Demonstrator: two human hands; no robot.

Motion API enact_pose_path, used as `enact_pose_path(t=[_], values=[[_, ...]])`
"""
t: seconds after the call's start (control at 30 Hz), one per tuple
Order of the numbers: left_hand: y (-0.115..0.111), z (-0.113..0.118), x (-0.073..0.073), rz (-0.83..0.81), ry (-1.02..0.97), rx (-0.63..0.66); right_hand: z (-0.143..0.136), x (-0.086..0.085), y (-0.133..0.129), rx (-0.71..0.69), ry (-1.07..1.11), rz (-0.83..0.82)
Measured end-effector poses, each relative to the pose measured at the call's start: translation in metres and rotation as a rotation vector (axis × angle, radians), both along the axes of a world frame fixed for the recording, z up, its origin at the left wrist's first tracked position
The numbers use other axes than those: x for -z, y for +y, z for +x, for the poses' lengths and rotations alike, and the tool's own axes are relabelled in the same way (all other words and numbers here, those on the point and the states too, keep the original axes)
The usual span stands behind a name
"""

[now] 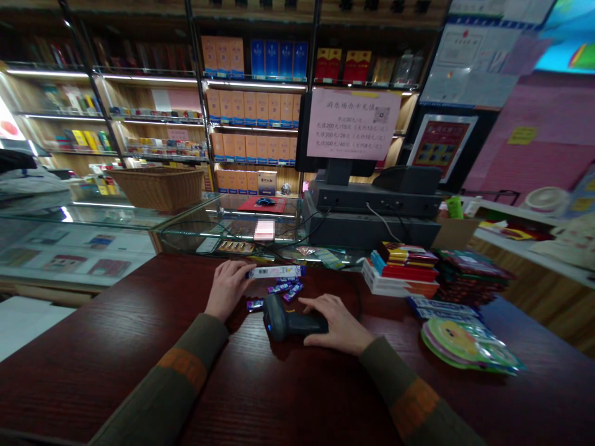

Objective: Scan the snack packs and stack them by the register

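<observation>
Right hand [335, 323], spread wide, seems to touch the scanner's [294, 321] handle; bare tabletop [279, 396] lies nearer.

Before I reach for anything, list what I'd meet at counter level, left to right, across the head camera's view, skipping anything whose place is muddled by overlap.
Wicker basket → left hand → handheld scanner → stacked boxes → pile of dark packs → round white fan-like device.
</observation>
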State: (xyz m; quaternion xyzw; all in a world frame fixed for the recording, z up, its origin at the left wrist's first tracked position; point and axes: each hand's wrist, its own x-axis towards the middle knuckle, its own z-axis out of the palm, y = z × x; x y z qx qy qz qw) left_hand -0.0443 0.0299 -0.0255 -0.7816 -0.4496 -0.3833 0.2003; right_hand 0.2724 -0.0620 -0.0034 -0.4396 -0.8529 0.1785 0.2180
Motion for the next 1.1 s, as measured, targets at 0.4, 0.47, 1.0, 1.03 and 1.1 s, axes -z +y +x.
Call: enact_pose_path(t=[0.4,0.47,1.0,1.03,1.1], values=[[0.002,-0.002,0.002,-0.009,-0.005,-0.005,-0.016,0.008,-0.004,-0.031,-0.103,0.146],[0.001,-0.002,0.002,-0.012,-0.012,-0.015,-0.017,0.009,-0.004,-0.029,-0.104,0.160],[-0.001,0.001,-0.001,0.064,-0.024,-0.062,-0.024,-0.003,-0.008,-0.013,0.010,0.261],[-0.001,0.001,-0.001,0.064,-0.026,-0.062,-0.024,-0.002,-0.008,-0.015,0.007,0.258],[0.000,0.001,-0.001,0.066,-0.027,-0.061,-0.023,-0.002,-0.008,-0.016,0.003,0.256]])
